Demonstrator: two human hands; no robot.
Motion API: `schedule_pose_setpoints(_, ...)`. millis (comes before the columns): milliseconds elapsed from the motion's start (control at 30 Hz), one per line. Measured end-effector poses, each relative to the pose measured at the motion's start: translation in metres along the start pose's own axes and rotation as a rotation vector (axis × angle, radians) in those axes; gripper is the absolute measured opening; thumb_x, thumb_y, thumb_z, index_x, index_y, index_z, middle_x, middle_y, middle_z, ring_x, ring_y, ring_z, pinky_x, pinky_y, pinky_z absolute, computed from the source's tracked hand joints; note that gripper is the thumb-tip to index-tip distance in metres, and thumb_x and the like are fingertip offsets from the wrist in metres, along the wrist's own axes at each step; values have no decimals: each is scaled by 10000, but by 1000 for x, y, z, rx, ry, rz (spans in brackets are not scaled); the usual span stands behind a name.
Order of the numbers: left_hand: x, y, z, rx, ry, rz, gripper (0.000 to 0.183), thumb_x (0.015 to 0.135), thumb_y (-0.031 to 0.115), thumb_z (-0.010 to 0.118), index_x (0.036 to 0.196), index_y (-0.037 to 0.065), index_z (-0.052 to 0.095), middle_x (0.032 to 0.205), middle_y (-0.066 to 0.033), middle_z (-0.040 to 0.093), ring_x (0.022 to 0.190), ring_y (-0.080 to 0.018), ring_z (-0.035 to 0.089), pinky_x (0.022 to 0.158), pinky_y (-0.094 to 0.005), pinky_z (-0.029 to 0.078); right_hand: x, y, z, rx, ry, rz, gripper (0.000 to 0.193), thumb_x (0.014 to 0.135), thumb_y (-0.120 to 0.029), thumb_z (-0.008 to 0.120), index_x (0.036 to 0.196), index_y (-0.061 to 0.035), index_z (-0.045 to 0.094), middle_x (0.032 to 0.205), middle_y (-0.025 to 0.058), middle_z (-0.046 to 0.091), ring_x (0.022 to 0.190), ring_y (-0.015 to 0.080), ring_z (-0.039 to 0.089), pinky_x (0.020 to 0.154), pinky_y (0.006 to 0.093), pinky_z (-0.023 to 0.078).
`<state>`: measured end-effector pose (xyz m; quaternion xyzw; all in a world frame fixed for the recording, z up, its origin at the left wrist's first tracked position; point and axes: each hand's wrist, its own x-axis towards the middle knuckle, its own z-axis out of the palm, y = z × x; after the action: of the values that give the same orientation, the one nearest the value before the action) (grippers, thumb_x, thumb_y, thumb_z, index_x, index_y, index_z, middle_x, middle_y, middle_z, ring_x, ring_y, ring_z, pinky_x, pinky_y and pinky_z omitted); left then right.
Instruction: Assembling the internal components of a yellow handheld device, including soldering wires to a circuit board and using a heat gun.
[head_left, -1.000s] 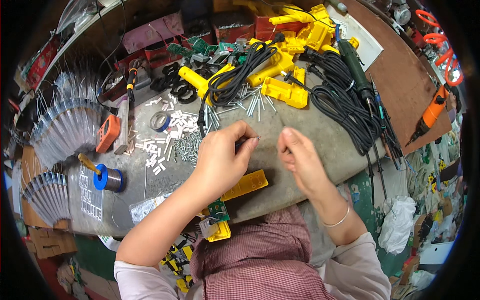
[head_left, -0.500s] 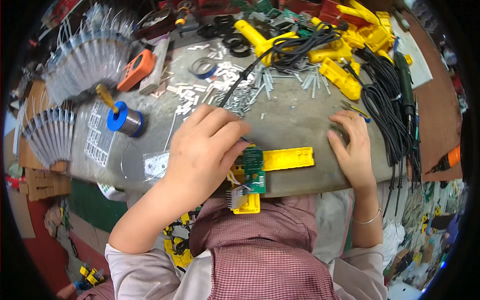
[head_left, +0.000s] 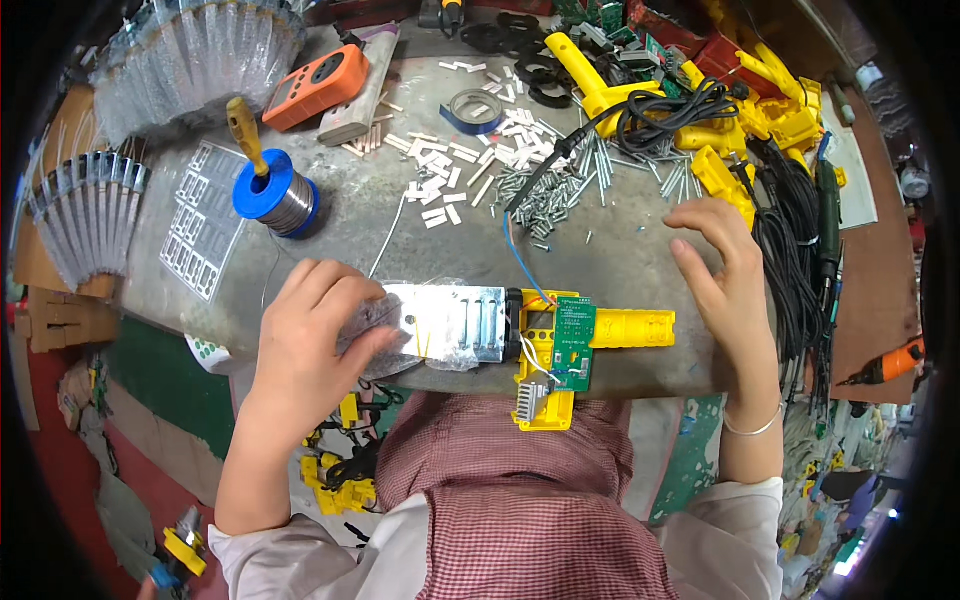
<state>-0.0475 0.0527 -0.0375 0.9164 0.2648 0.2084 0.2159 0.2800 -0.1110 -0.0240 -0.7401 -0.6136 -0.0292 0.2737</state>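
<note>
My left hand (head_left: 318,345) is at the left end of a metal heating plate (head_left: 455,318) in clear plastic film. Its thumb and fingers are apart, over the film. The plate's right end meets a black collar in an opened yellow plastic housing (head_left: 632,328). A green circuit board (head_left: 573,345) lies across the housing, with a finned grey heat sink (head_left: 531,402) below it. White wires loop beside the board, and a blue wire (head_left: 523,262) runs up to a black cable. My right hand (head_left: 722,275) is open right of the housing, fingers bent, holding nothing.
Loose screws (head_left: 545,195) and white strips (head_left: 440,170) lie beyond the housing. A blue solder spool (head_left: 277,195), an orange meter (head_left: 318,85) and a tape roll (head_left: 474,112) are on the left half. Coiled black cable (head_left: 672,112), yellow housings and a soldering iron (head_left: 828,200) are at right.
My left hand has moved left, away from the wires beside the board, uncovering the wrapped plate and blue wire. The right hand stays open on the right. The whole view has shifted.
</note>
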Motion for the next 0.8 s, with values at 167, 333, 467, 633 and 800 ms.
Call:
schedule_pose_setpoints(167, 12, -5, 12, 2, -26, 6, 229, 689, 13, 757, 843, 15, 588, 806, -115, 555, 781, -323, 567, 673, -403, 456, 38, -10, 6, 69, 1, -80, 157, 817, -72, 665, 964, -19, 669, 1012, 137, 653, 997, 310, 609, 899, 372, 465)
schedule_pose_setpoints(333, 19, -4, 12, 21, -69, 65, 205, 697, 7, 727, 794, 22, 547, 777, -106, 545, 758, -308, 565, 642, -398, 462, 94, 0, 21, 172, -41, -81, 164, 827, -87, 664, 974, -14, 671, 996, 124, 663, 978, 293, 635, 877, 371, 487)
schedule_pose_setpoints(467, 16, 2, -3, -50, -100, -122, 148, 751, 3, 663, 822, 36, 537, 797, -117, 592, 686, -324, 612, 608, -395, 508, 162, 5, 60, 251, 44, -139, 310, 846, -108, 653, 1155, -77, 638, 1045, 125, 670, 956, 278, 657, 841, 361, 521)
schedule_pose_setpoints(633, 27, 6, 0, -344, -17, -231, 240, 767, -63, 627, 998, 6, 627, 870, -102, 633, 654, -196, 623, 593, -286, 494, 246, -9, 128, 182, -58, -251, 545, 801, -146, 679, 1321, -199, 525, 1061, 161, 664, 978, 346, 653, 852, 443, 514)
schedule_pose_setpoints(800, 49, 23, 3, -464, -22, -153, 260, 781, -64, 620, 1018, 20, 687, 816, -62, 589, 686, -126, 561, 579, -249, 435, 270, -10, 153, 152, 241, -246, 174, 869, -108, 634, 1037, -110, 586, 752, 142, 601, 696, 175, 615, 664, 308, 491)
